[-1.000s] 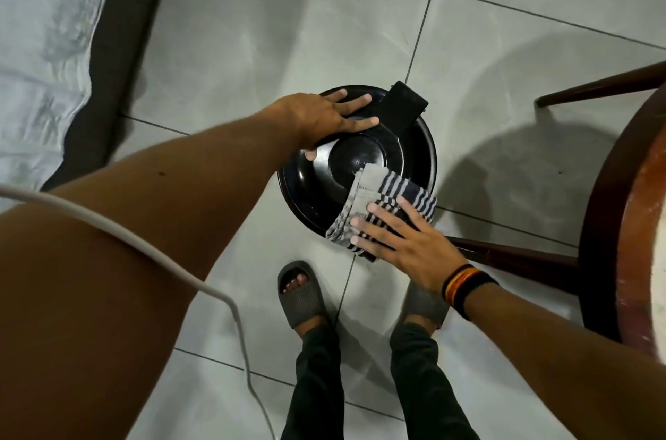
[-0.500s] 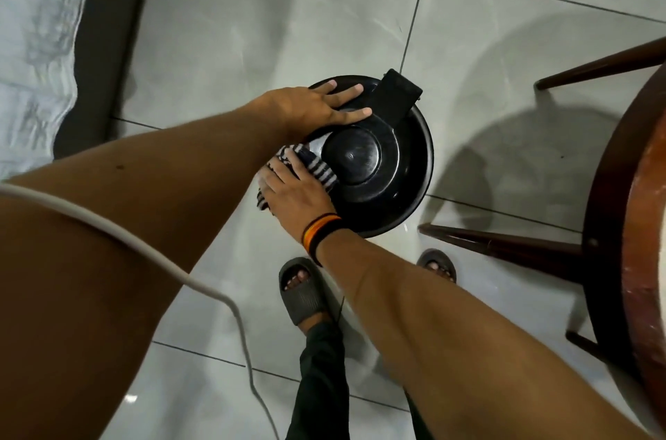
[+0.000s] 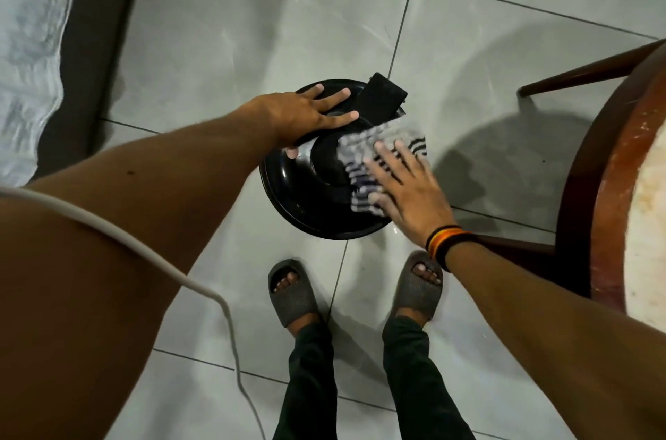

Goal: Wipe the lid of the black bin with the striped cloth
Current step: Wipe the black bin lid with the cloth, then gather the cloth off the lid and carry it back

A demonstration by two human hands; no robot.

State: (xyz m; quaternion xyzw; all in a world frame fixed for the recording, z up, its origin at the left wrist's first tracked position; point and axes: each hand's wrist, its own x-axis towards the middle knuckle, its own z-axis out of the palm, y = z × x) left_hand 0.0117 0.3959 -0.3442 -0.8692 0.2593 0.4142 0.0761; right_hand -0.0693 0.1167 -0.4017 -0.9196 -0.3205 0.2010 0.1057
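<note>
The lid (image 3: 292, 187) is glossy black, likely plastic. The cloth (image 3: 364, 147) is soft woven fabric. The floor (image 3: 252, 25) is smooth, faintly shiny tile. The chair (image 3: 584, 165) is polished wood.

The round black plastic bin lid (image 3: 306, 201) sits on the grey tiled floor (image 3: 252, 25). The left hand (image 3: 302, 115) lies flat on its far left part. The striped grey cloth (image 3: 364, 158) lies on its right part, under the flat right hand (image 3: 407, 190). A round dark wooden table (image 3: 605, 165) stands to the right.
</note>
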